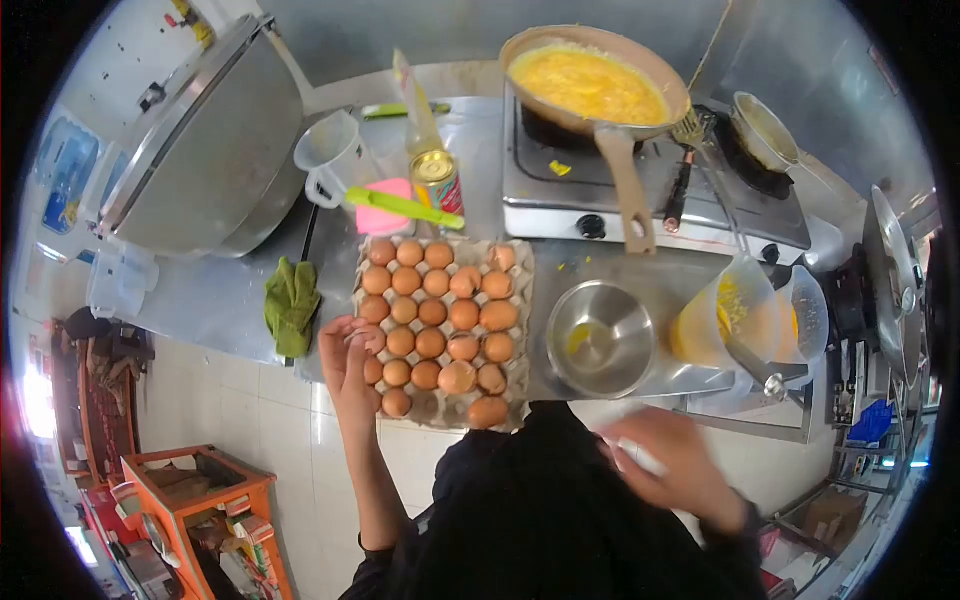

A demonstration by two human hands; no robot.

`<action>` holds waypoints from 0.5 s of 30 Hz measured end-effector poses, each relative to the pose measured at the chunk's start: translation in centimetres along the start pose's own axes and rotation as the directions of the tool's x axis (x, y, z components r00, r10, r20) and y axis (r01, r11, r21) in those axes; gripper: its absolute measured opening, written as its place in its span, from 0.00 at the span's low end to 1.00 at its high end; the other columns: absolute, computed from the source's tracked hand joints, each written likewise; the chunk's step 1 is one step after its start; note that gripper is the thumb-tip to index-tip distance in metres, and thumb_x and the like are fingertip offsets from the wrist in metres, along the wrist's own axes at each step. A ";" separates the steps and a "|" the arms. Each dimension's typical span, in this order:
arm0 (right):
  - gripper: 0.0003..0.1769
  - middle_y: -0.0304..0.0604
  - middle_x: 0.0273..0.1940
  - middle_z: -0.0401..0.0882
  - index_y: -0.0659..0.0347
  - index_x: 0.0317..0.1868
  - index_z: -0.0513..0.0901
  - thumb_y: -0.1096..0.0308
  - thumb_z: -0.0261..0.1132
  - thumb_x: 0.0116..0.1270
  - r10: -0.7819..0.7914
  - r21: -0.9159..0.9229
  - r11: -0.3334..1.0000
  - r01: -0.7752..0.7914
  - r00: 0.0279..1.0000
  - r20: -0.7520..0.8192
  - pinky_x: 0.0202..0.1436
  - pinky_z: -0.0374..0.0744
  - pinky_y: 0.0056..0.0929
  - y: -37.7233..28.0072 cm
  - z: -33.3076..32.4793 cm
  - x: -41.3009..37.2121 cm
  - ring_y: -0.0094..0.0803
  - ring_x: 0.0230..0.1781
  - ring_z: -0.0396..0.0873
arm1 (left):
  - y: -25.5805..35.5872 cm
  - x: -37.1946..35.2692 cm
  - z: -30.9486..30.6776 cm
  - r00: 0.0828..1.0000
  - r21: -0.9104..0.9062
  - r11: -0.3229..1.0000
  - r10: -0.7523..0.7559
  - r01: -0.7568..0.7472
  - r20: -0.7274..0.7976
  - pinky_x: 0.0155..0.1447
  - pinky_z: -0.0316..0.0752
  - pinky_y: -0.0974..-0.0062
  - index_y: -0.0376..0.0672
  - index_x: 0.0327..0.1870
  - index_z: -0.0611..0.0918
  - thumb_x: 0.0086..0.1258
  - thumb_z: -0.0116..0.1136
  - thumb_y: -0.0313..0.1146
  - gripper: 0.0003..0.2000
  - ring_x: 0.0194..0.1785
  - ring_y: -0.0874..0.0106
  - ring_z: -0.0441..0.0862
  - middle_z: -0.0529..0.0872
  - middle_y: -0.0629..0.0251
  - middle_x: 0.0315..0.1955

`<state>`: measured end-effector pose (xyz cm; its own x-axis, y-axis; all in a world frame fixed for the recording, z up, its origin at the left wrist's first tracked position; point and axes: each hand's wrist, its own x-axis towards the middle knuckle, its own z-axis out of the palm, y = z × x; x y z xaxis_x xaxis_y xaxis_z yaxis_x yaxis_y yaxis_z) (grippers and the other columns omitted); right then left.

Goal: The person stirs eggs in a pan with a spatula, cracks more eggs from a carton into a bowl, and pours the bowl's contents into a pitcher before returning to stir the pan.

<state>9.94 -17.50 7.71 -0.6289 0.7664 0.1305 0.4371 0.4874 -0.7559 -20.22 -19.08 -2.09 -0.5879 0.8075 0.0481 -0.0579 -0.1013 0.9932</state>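
Note:
My left hand [350, 362] is at the left edge of a cardboard egg tray [425, 408], its fingers and thumb closed around a brown egg [374, 339]. Rows of brown eggs fill most of the tray, and a few near the right side look like cracked shells. My right hand [668, 462] is smeared by motion, low in front of my body and below the counter edge. Nearest to it on the counter stands a steel bowl [628, 350] with a little raw egg in the bottom.
A frying pan [520, 45] of yellow egg mixture sits on the gas stove [545, 215]. Right of the bowl, a plastic jug [690, 335] holds yellow liquid. A green glove [291, 308], a tin can [437, 180], a measuring jug [335, 150] and a large pot [205, 165] stand leftward.

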 end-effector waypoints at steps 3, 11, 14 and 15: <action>0.08 0.43 0.29 0.72 0.59 0.37 0.74 0.72 0.55 0.55 0.057 0.102 0.993 -0.064 0.996 0.067 0.32 0.72 0.31 4.5 11.8 4.5 0.38 0.29 0.73 | -1.1 -0.2 -2.7 0.995 0.228 0.973 0.020 -0.042 0.099 0.47 0.65 0.78 0.38 0.45 0.67 0.64 0.44 0.26 0.10 0.41 0.75 0.70 0.72 0.64 0.41; 0.14 0.41 0.33 0.70 0.56 0.36 0.74 0.71 0.60 0.44 -0.129 -0.562 0.820 0.110 0.992 0.005 0.37 0.61 0.30 3.7 25.4 10.3 0.31 0.36 0.66 | -1.9 -1.6 -6.9 0.923 0.753 0.559 0.065 -0.348 0.379 0.45 0.66 0.64 0.37 0.40 0.71 0.56 0.49 0.24 0.10 0.41 0.58 0.71 0.75 0.56 0.35; 0.14 0.39 0.30 0.71 0.56 0.37 0.73 0.70 0.58 0.45 -0.117 -0.687 0.721 0.085 0.993 0.000 0.36 0.61 0.33 3.7 25.7 10.6 0.30 0.36 0.67 | -3.8 0.0 -6.2 0.864 0.747 0.467 0.077 -0.473 0.498 0.44 0.67 0.65 0.40 0.40 0.72 0.50 0.53 0.24 0.14 0.43 0.60 0.70 0.74 0.61 0.37; 0.13 0.38 0.29 0.71 0.56 0.37 0.73 0.70 0.57 0.47 -0.166 -0.670 0.733 0.120 0.986 -0.005 0.36 0.61 0.34 3.8 25.3 10.8 0.31 0.36 0.67 | -4.0 0.7 -5.6 0.814 0.735 0.380 0.094 -0.562 0.573 0.44 0.67 0.66 0.41 0.40 0.73 0.48 0.54 0.25 0.15 0.44 0.62 0.70 0.74 0.63 0.39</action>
<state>-11.47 -17.99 -10.02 -0.6896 0.6769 0.2573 0.6754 0.7294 -0.1087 -24.92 -21.41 -6.63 -0.0212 0.9808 0.1939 0.9012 -0.0652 0.4285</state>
